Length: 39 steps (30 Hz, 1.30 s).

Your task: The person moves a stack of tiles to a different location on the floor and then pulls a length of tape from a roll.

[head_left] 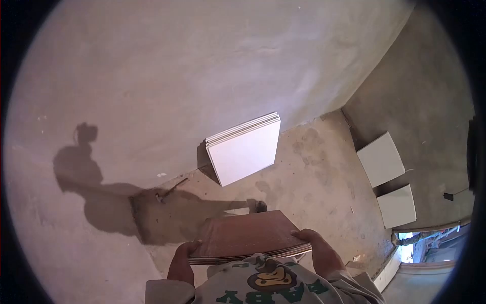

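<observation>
Low in the head view, a stack of brown-faced panels is held against my shirt, its layered edges facing me. My left hand grips the stack's left side, thumb on top and the other fingers hidden beneath. On the opposite side my right hand clasps the edge the same way, thumb over the brown face. Farther ahead, several white panels lean together against the plastered wall.
Two white panels lean at the right wall. A hammer-like tool lies on the floor near the left wall. A bright doorway opens at lower right. My shadow falls on the left.
</observation>
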Motion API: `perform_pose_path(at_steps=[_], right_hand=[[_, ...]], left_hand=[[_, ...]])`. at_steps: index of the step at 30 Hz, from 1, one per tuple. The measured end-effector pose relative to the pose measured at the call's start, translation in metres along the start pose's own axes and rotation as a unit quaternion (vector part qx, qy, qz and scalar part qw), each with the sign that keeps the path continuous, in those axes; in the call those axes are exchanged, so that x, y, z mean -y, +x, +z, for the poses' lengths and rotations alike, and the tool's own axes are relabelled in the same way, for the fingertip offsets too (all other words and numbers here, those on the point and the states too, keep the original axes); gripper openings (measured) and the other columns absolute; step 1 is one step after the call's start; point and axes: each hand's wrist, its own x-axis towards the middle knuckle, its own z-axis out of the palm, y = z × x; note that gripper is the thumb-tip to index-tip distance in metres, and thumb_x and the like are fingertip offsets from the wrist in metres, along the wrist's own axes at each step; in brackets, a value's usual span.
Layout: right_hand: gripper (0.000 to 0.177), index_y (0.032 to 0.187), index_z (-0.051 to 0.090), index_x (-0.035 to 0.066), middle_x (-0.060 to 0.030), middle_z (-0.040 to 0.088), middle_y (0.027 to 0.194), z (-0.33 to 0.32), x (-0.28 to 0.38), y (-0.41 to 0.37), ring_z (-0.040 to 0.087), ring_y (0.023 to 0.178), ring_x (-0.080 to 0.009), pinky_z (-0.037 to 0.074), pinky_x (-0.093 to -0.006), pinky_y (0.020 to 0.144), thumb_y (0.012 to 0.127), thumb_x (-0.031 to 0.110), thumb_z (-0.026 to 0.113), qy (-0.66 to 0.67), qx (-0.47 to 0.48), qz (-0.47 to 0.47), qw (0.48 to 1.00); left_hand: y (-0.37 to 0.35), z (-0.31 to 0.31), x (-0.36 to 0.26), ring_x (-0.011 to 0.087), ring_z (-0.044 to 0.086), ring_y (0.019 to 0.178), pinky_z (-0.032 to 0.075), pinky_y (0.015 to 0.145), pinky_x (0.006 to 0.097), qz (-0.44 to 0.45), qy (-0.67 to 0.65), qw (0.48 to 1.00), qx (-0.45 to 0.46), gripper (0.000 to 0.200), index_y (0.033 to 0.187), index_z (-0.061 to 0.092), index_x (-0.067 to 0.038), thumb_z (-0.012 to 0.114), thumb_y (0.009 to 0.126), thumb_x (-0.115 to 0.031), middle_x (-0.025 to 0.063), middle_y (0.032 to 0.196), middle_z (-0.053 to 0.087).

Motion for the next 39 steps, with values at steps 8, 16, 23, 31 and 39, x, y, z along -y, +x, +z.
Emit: perform_pose_path(at_steps=[8, 16, 23, 31, 39], right_hand=[[0.053, 0.099, 0.061, -0.003, -0.0153, 0.062, 0.095, -0.120, 0.096, 0.041, 0.060, 0.083, -0.0237, 0.046, -0.0364, 0.075, 0.073, 0.043, 0.066, 0.014, 0.007, -0.135, 0.991], [0.056, 0.095, 0.063, -0.001, -0.0136, 0.063, 0.090, -0.201, 0.182, 0.082, 0.061, 0.080, -0.0236, 0.046, -0.0349, 0.071, 0.074, 0.051, 0.060, -0.245, -0.053, -0.122, 0.960], [0.057, 0.098, 0.063, 0.000, -0.0154, 0.063, 0.090, -0.219, 0.219, 0.146, 0.061, 0.080, -0.0230, 0.046, -0.0337, 0.075, 0.075, 0.052, 0.059, -0.188, -0.018, -0.100, 0.977], [0.061, 0.099, 0.062, -0.002, -0.0170, 0.063, 0.094, -0.215, 0.263, 0.197, 0.060, 0.087, -0.0248, 0.044, -0.0340, 0.080, 0.074, 0.054, 0.058, -0.276, -0.044, -0.089, 0.956], [0.062, 0.098, 0.062, -0.005, -0.0193, 0.062, 0.097, -0.211, 0.292, 0.228, 0.059, 0.089, -0.0251, 0.043, -0.0338, 0.082, 0.075, 0.053, 0.058, -0.273, -0.018, -0.098, 0.957]], left_hand=[[0.137, 0.049, 0.001, 0.0266, 0.056, 0.092, 0.040, 0.086, 0.0370, 0.000, -0.188, 0.981, 0.045, 0.064, 0.109, 0.056, 0.003, 0.051, 0.081, -0.054, 0.0170, 0.106, 0.058], [0.061, 0.074, -0.133, 0.0266, 0.055, 0.096, 0.040, 0.086, 0.0365, -0.048, -0.199, 0.979, 0.007, 0.073, 0.112, 0.054, 0.005, 0.043, 0.080, -0.061, 0.0196, 0.106, 0.057], [0.071, 0.068, -0.211, 0.0274, 0.053, 0.104, 0.037, 0.089, 0.0358, -0.024, -0.239, 0.970, -0.025, 0.072, 0.114, 0.053, 0.005, 0.044, 0.081, -0.058, 0.0223, 0.113, 0.054], [0.213, 0.070, -0.183, 0.0270, 0.052, 0.102, 0.038, 0.089, 0.0369, -0.064, -0.216, 0.974, -0.010, 0.070, 0.113, 0.054, 0.000, 0.045, 0.079, -0.061, 0.0177, 0.111, 0.055], [0.219, 0.041, -0.210, 0.0303, 0.046, 0.115, 0.032, 0.096, 0.0376, -0.081, -0.102, 0.991, -0.042, 0.077, 0.119, 0.050, -0.003, 0.044, 0.075, -0.065, 0.0192, 0.121, 0.050]])
